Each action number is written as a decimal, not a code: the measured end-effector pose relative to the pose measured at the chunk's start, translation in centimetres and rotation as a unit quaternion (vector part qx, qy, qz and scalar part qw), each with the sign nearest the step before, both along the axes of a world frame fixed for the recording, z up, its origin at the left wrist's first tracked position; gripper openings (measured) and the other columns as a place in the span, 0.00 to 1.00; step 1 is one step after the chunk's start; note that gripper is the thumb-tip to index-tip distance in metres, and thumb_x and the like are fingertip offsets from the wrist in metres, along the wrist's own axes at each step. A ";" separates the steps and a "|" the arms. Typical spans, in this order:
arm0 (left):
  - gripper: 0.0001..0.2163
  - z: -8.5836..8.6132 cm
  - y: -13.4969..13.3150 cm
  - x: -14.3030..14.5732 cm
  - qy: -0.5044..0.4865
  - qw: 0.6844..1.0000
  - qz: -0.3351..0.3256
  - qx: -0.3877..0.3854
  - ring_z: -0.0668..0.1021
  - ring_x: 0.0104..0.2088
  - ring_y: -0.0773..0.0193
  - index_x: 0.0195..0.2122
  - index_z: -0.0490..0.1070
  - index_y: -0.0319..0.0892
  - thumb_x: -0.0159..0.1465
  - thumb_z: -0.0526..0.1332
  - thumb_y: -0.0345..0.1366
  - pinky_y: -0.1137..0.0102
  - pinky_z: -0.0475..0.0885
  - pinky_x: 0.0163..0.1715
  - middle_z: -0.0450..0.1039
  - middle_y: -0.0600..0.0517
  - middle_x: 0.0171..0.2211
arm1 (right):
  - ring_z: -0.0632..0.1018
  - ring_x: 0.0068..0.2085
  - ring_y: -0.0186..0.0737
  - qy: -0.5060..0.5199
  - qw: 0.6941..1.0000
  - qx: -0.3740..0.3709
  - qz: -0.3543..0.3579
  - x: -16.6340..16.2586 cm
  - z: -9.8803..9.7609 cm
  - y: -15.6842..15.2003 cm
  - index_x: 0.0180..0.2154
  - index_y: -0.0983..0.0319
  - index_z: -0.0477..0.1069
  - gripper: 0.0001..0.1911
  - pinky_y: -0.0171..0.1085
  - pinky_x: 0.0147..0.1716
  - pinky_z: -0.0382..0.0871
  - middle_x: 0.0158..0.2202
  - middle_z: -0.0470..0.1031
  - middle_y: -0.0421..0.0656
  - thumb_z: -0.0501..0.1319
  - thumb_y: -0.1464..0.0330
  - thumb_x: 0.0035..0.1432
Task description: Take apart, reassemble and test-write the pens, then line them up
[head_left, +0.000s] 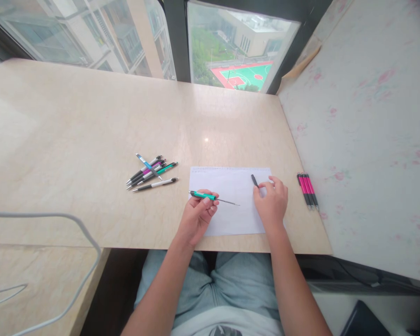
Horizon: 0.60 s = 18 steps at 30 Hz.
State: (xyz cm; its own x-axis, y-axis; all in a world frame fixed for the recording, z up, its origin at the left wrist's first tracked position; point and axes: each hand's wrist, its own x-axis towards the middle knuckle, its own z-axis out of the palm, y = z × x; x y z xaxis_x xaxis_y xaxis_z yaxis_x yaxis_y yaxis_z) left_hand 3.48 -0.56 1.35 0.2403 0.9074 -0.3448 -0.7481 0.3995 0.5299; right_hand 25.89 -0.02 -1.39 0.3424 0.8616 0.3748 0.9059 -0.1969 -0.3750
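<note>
Beige desktop (91, 130): one sheet (236, 221), one green pen barrel (206, 196) in left grip (197, 214).

Down at six o'clock, there's the shirt (192, 323), white going on pale grey, with a dark print (226, 331) cut off by the bottom edge! Just above, it's faded blue jeans (247, 275), one leg at seven o'clock, one at five, creases bunching around the middle seam. Bare left forearm (163, 284) at seven; bare right forearm (294, 284) between four and five!
</note>
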 end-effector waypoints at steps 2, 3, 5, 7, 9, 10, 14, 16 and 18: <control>0.09 -0.2 -0.1 0.0 0.010 1.000 -0.008 0.003 0.79 0.32 0.71 0.37 0.77 0.39 0.55 0.72 0.30 0.78 0.74 0.34 0.79 0.48 0.37 | 0.69 0.48 0.53 -0.012 1.000 -0.007 0.002 0.0 0.0 0.2 0.31 0.62 0.74 0.06 0.53 0.50 0.64 0.53 0.71 0.55 0.61 0.66 0.57; 0.09 -0.3 -0.1 0.1 0.016 1.000 -0.012 0.005 0.79 0.32 0.71 0.37 0.77 0.39 0.55 0.72 0.30 0.78 0.74 0.34 0.79 0.49 0.37 | 0.69 0.48 0.53 -0.014 1.000 -0.007 0.002 0.0 0.0 0.3 0.30 0.62 0.74 0.06 0.53 0.50 0.64 0.53 0.71 0.55 0.60 0.67 0.57; 0.10 -0.4 0.0 0.2 0.028 0.999 -0.016 0.007 0.79 0.32 0.71 0.37 0.77 0.39 0.55 0.72 0.31 0.78 0.74 0.34 0.79 0.49 0.37 | 0.69 0.48 0.52 -0.017 1.000 -0.002 0.006 -0.1 0.0 0.5 0.30 0.62 0.73 0.07 0.52 0.50 0.63 0.54 0.70 0.55 0.60 0.67 0.57; 0.10 -0.4 0.1 0.3 0.043 0.999 -0.013 0.008 0.80 0.33 0.70 0.38 0.77 0.40 0.55 0.72 0.31 0.77 0.74 0.35 0.80 0.49 0.37 | 0.69 0.48 0.52 -0.021 1.000 0.007 0.011 -0.4 -0.1 0.6 0.30 0.62 0.72 0.06 0.51 0.50 0.63 0.54 0.70 0.55 0.59 0.67 0.56; 0.09 -0.4 0.2 0.5 0.056 0.998 -0.012 0.010 0.80 0.34 0.70 0.38 0.77 0.40 0.56 0.72 0.31 0.77 0.73 0.36 0.80 0.49 0.38 | 0.69 0.48 0.52 -0.028 1.000 0.006 0.013 -0.7 -0.2 0.6 0.30 0.62 0.72 0.06 0.51 0.50 0.63 0.54 0.70 0.55 0.59 0.67 0.56; 0.09 -0.4 0.2 0.5 0.061 0.998 -0.012 0.011 0.80 0.34 0.69 0.38 0.77 0.40 0.56 0.72 0.31 0.77 0.73 0.36 0.80 0.49 0.38 | 0.69 0.49 0.52 -0.030 0.999 0.002 0.013 -0.8 -0.3 0.5 0.31 0.62 0.71 0.06 0.51 0.50 0.63 0.53 0.70 0.55 0.59 0.67 0.56; 0.09 -0.5 0.3 0.6 0.067 0.998 -0.017 0.011 0.80 0.35 0.69 0.37 0.77 0.40 0.56 0.72 0.31 0.77 0.73 0.36 0.80 0.49 0.38 | 0.69 0.51 0.54 -0.030 0.999 -0.007 0.013 -1.1 -0.7 0.4 0.33 0.62 0.71 0.05 0.50 0.50 0.63 0.52 0.71 0.56 0.59 0.67 0.57; 0.09 -0.6 0.3 0.6 0.068 0.997 -0.021 0.009 0.80 0.35 0.68 0.38 0.77 0.40 0.56 0.71 0.31 0.76 0.73 0.36 0.80 0.49 0.38 | 0.69 0.52 0.54 -0.027 1.000 -0.002 0.015 -1.1 -0.7 0.3 0.34 0.62 0.71 0.06 0.51 0.50 0.63 0.52 0.71 0.56 0.60 0.66 0.56; 0.09 -0.6 0.3 0.6 0.069 0.997 -0.022 0.010 0.80 0.36 0.68 0.38 0.77 0.40 0.56 0.71 0.31 0.76 0.73 0.37 0.80 0.49 0.39 | 0.69 0.51 0.54 -0.017 1.000 0.009 0.023 -1.1 -0.4 0.1 0.35 0.62 0.70 0.06 0.51 0.50 0.63 0.51 0.72 0.56 0.60 0.66 0.57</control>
State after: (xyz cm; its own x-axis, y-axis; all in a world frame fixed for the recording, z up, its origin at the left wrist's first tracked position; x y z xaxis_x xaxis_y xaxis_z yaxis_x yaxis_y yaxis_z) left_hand 4.07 -0.31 0.71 0.2305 0.9043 -0.3593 -0.6494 0.4180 0.6353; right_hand 24.81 0.08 -1.76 0.2893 0.8691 0.4011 0.9262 -0.1483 -0.3468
